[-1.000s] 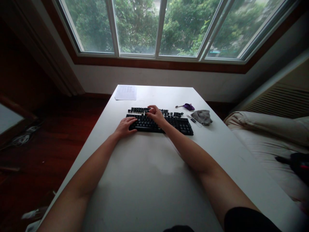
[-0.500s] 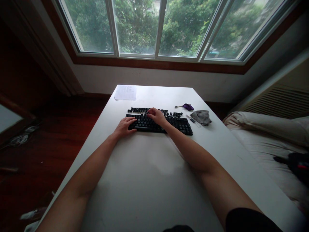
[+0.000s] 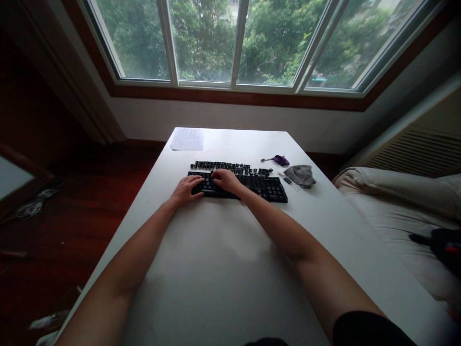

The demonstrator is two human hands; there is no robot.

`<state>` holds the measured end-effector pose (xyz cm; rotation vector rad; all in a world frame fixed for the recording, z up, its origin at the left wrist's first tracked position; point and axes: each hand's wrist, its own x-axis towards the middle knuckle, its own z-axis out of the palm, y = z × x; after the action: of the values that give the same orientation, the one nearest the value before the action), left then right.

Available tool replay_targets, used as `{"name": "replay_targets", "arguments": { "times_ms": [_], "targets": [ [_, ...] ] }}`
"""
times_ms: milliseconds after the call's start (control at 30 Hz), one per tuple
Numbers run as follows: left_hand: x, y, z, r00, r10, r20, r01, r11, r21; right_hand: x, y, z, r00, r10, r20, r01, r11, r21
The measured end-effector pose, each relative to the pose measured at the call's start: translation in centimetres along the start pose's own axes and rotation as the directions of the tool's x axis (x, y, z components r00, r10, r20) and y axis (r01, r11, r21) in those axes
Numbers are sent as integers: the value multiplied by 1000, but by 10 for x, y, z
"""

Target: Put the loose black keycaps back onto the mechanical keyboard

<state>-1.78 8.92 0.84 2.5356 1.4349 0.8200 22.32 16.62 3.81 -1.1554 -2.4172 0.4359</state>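
A black keyboard (image 3: pixel 266 188) lies across the white table. My left hand (image 3: pixel 185 188) grips its left end, fingers over the top and thumb at the front edge. Over the left part of the keys, my right hand (image 3: pixel 226 179) has its thumb and forefinger pinched together. A small dark keycap seems to be between them, largely hidden by the fingers. Behind the keyboard stretches a row of loose black keycaps (image 3: pixel 219 165), with several more scattered at its right end.
Right of the keyboard lie a crumpled grey cloth (image 3: pixel 301 176), a small dark tool with thin wires (image 3: pixel 287 180) and a brush beside a purple item (image 3: pixel 281 160). A printed paper sheet (image 3: pixel 187 139) rests at the table's far left corner. A window (image 3: pixel 237 43) is beyond.
My right hand has moved nearer and slightly left, from the loose keycap row to above the keyboard. My left hand has stayed at the keyboard's left end.
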Motion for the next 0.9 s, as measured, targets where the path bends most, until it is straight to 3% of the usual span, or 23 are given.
{"name": "replay_targets", "arguments": {
  "times_ms": [233,433,567,667,800,867,900],
  "targets": [
    [0,-1,0,1000,8,6,-8,1000,16,9,-13,-3,989,105,104,-88,984,-156],
    [1,-2,1,1000,13,3,-13,1000,17,12,-37,-9,985,28,168,35,933,-359],
    [0,-2,1,1000,12,1,-13,1000,17,13,-35,-10,981,29,191,40,936,-351],
    [0,-2,1,1000,11,-3,-11,1000,16,15,-23,-11,985,66,159,-27,972,-235],
    [0,-3,2,1000,17,-9,-17,1000,21,22,-12,-9,989,125,-78,-119,990,77],
    [0,-4,3,1000,22,-8,-22,999,24,28,-15,-5,974,176,-145,-116,929,351],
    [0,-4,3,1000,23,-6,-23,999,24,31,-19,-3,970,195,-142,-98,856,507]
  ]
}}
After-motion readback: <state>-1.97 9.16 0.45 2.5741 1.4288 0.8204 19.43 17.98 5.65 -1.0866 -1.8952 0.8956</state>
